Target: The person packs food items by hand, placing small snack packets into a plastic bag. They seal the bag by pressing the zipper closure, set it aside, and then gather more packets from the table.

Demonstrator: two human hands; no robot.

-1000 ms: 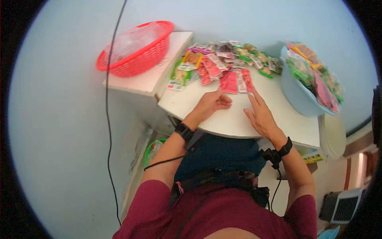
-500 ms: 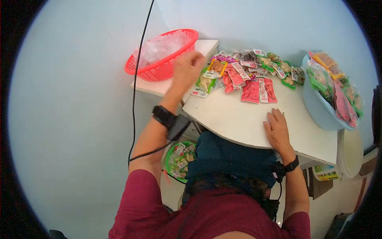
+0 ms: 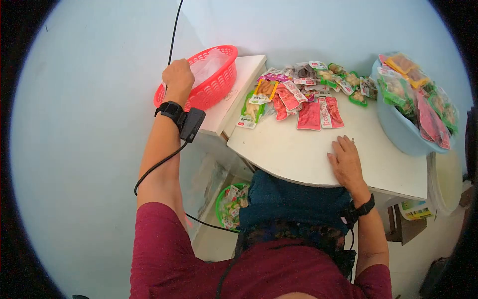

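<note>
My left hand (image 3: 178,77) is at the left end of a red perforated plastic basket (image 3: 219,79), over its rim. Its fingers are curled and turned away from me, so whatever they grip is hidden. Clear plastic bags (image 3: 209,66) lie inside the basket, just right of that hand. My right hand (image 3: 347,162) rests on the white table (image 3: 284,144) near its front edge, fingers stretched out and holding nothing. Beyond it lie flat red-and-white food packets (image 3: 309,115), and a green packet (image 3: 252,110) lies farther left.
Several mixed snack packets (image 3: 303,74) are heaped along the wall. A light blue basin (image 3: 398,127) full of packets stands at the right. Below the table are a green basket (image 3: 219,207) of packets and a white bucket (image 3: 445,184). A black cable (image 3: 175,32) hangs at the left.
My left hand has moved left across the basket, from its right side to its left end. My right hand has stayed on the table. The view has shifted slightly.
</note>
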